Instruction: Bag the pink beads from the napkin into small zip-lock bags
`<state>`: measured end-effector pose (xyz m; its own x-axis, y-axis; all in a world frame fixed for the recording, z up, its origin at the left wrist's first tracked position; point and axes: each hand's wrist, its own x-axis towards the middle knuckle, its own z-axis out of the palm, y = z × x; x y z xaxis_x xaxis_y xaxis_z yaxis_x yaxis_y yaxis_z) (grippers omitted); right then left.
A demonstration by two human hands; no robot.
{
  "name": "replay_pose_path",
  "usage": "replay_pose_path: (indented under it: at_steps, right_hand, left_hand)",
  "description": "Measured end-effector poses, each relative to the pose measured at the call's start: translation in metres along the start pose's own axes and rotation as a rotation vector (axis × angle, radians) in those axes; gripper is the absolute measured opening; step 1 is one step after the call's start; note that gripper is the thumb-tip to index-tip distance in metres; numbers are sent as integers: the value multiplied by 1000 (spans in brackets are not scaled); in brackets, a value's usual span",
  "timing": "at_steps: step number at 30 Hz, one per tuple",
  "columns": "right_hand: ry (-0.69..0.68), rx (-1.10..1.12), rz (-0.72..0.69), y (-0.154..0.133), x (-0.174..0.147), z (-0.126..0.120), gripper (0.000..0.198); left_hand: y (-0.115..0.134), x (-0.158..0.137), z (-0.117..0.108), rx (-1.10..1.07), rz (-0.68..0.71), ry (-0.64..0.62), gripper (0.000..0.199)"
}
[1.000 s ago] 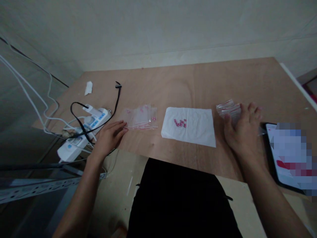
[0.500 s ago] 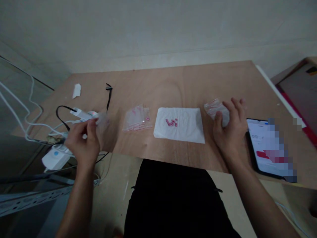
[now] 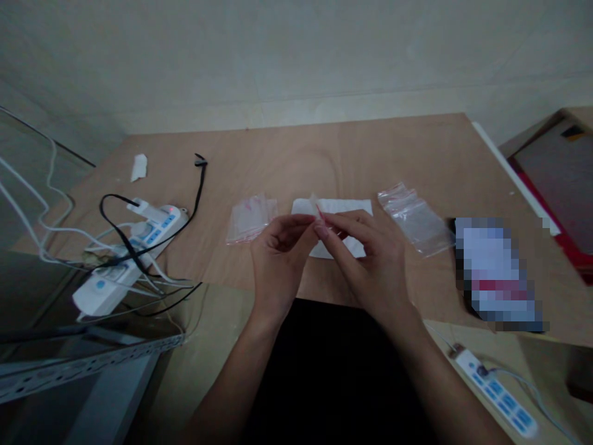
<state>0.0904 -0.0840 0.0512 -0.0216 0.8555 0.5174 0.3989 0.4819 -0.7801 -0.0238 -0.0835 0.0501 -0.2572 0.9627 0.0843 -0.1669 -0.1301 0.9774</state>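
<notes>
My left hand (image 3: 280, 266) and my right hand (image 3: 373, 253) meet in front of me, thumbs and fingertips pinched on a small clear zip bag (image 3: 316, 203) with a red strip. Most of the bag is hidden by my fingers. Under and behind them lies a white sheet (image 3: 345, 206) on the wooden table; any small pink pieces on it are covered by my hands. To the left is a pile of small clear zip bags (image 3: 248, 217), with a little pink showing inside. Another stack of clear zip bags (image 3: 417, 217) lies on the right, apart from my right hand.
A phone (image 3: 498, 275) lies at the table's right. On the left, a white power strip (image 3: 160, 238) sits among tangled cables, with a black cord (image 3: 202, 185) and a white scrap (image 3: 139, 167) beyond. A second power strip (image 3: 498, 392) is below the table edge.
My left hand has come in from the left with a clear bag. My right hand has left the right-hand bag stack and joined it at the centre, covering the pink pieces.
</notes>
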Motion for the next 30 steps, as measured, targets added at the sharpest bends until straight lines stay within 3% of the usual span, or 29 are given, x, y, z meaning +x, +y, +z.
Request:
replay_pose_path:
  at_steps: [4,7,10,13,16,19,23,26,28,30]
  right_hand:
    - [-25,57,67,7,-3,-8,16]
    - [-68,-20,72,8,-3,-13,17]
    - [-68,-173,21,12,-4,-18,18]
    - [54,-360,-27,18,-5,-23,15]
    - [83,-448,10,23,-6,-28,13]
    - [-8,-252,67,28,-9,-32,18]
    - [-237,289,113,42,-18,-37,46]
    - [-359,500,164,53,-26,-39,79]
    - [-329,503,192,57,-30,-38,87]
    - [-244,475,188,56,-31,-35,78]
  left_hand:
    - [-7,1,4,-25,-57,-25,7]
    - [-12,0,5,14,-51,-98,6]
    - [-14,-4,4,213,21,-115,1]
    - [-6,-7,2,512,112,-41,3]
    - [5,-9,3,611,136,-107,6]
    - [14,-10,6,533,92,-208,8]
    - [16,-13,11,385,25,-270,7]
    - [15,-13,14,360,-4,-267,6]
    - [15,-12,15,342,-40,-243,4]
    - [15,-11,15,322,-61,-225,4]
